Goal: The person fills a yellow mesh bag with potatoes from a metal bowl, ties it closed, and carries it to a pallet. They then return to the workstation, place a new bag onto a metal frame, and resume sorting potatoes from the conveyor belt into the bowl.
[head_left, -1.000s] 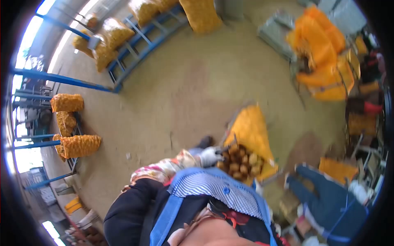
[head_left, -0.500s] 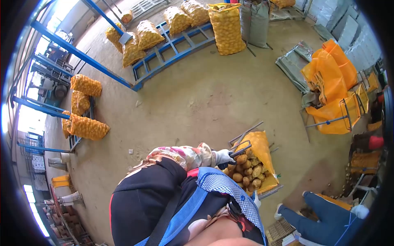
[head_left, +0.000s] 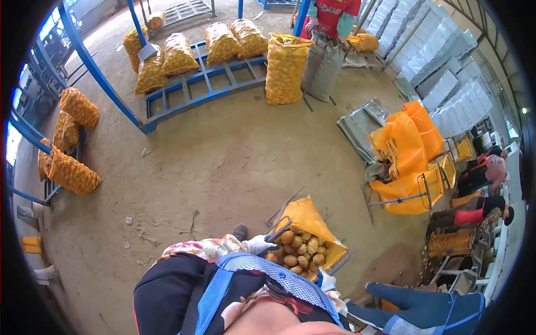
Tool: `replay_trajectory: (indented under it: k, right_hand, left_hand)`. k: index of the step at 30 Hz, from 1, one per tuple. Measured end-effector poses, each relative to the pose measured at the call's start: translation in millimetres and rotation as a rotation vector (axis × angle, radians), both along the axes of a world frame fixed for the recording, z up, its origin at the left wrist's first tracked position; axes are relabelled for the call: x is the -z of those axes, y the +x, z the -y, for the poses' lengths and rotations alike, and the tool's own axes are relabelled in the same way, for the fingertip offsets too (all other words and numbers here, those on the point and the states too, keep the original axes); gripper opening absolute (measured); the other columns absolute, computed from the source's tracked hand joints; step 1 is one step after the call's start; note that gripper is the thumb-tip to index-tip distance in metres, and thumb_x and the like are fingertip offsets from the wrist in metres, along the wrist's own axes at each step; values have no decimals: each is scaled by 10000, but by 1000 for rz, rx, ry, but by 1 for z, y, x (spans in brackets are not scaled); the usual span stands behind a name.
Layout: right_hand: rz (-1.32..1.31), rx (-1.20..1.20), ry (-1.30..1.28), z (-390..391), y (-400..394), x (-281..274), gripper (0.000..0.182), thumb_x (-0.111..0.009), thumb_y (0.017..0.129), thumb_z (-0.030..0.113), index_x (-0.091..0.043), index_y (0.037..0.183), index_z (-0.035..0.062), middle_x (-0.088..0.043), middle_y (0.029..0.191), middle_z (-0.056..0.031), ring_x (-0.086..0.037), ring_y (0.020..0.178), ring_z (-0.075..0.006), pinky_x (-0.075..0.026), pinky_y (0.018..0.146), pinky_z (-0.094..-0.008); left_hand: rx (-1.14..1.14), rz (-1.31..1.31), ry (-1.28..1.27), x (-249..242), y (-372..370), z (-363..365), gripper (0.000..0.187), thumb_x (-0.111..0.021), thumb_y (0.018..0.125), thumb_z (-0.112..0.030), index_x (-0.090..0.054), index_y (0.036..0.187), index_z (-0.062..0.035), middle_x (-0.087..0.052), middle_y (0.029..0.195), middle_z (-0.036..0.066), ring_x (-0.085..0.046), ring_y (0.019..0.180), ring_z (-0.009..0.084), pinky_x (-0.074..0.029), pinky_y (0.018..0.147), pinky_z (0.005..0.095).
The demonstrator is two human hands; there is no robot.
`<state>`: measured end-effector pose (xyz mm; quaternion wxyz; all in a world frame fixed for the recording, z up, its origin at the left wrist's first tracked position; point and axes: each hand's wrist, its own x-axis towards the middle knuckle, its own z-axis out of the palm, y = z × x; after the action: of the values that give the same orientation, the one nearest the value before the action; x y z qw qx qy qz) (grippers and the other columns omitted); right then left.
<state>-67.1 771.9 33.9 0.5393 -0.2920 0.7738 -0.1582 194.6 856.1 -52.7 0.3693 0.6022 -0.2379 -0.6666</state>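
In front of my body an orange mesh bag hangs in a metal frame, its mouth tilted towards me. Many potatoes lie inside. My left hand, in a white and dark work glove under a floral sleeve, is closed around a dark bar at the frame's left side. My right hand, also gloved, is closed at the frame's near right corner, with its fingers partly hidden. A checked blue apron covers my front.
Full potato sacks stand and lie around a blue metal pallet frame. Orange bags on a rack are to the right. A co-worker in blue trousers is close at my right; others work beyond. Another person stands behind a grey sack.
My view has tilted up and turned right, so more people show. The bag of potatoes, with both my hands at its frame, appears lower and further left in view.
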Motion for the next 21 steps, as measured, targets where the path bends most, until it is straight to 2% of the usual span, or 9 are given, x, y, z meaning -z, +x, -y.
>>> replay_trajectory:
  k: [3,7,9,10,11,14,16,17,21]
  right_hand:
    - [15,-131,-4,23,3,17,384,-718,771,270,-540,619,-34,-494,444,-117,-467,310,-245,-360,310,-384]
    - [-157,-553,-56,85,47,5,436,-753,723,319,-549,626,-53,-495,446,-104,-452,315,-204,-350,309,-382]
    - [-272,-742,-212,126,67,18,491,-771,678,358,-603,771,-94,-606,621,-172,-583,505,-281,-473,476,-417]
    - [-432,-866,-404,141,85,12,521,-768,659,365,-617,874,-86,-646,768,-208,-627,680,-342,-503,606,-417]
    - [-379,-913,-575,163,91,31,518,-749,661,361,-616,911,-73,-651,833,-225,-628,767,-373,-501,674,-429]
    - [-352,-994,-553,209,148,-1,423,-704,683,317,-617,912,-29,-639,807,-229,-633,761,-360,-504,662,-415]
    - [-311,-1138,-591,244,148,51,380,-672,698,287,-629,966,21,-651,850,-200,-629,838,-354,-497,750,-403]
    - [-314,-1161,-488,274,195,16,401,-667,710,317,-627,1008,50,-653,941,-180,-615,932,-349,-483,818,-395]
    - [-597,-1303,-435,333,267,27,460,-668,734,379,-606,1068,69,-615,1083,-191,-569,1054,-334,-453,885,-405]
  left_hand:
    - [-52,-150,199,-32,14,-19,364,-705,770,-412,-564,903,-103,-541,690,15,-499,602,146,-395,538,304]
    - [-333,-381,228,13,10,-27,355,-682,806,-365,-560,966,-73,-562,690,62,-586,604,180,-468,501,322]
    - [-368,-526,70,26,13,-22,322,-623,849,-342,-570,1024,-77,-548,697,69,-573,623,200,-460,533,329]
    - [-139,86,-328,30,11,-21,306,-593,870,-310,-562,1061,-72,-566,715,88,-581,636,198,-466,540,323]
    - [-252,-127,-209,15,10,-11,323,-600,868,-312,-557,1060,-57,-582,738,96,-589,646,204,-469,548,322]
    - [-702,-589,131,-12,2,22,363,-627,857,-321,-545,1060,-31,-621,786,113,-606,659,222,-479,568,322]
    - [-805,-745,-59,-12,-10,37,330,-614,874,-263,-517,1121,-66,-616,858,117,-622,774,247,-531,724,371]
    - [-794,-680,170,-49,18,65,348,-628,864,-271,-512,1117,-62,-615,850,133,-629,767,267,-541,704,394]
    - [-925,-413,163,-28,71,124,272,-611,859,-241,-530,997,-21,-585,732,166,-606,569,304,-528,502,428]
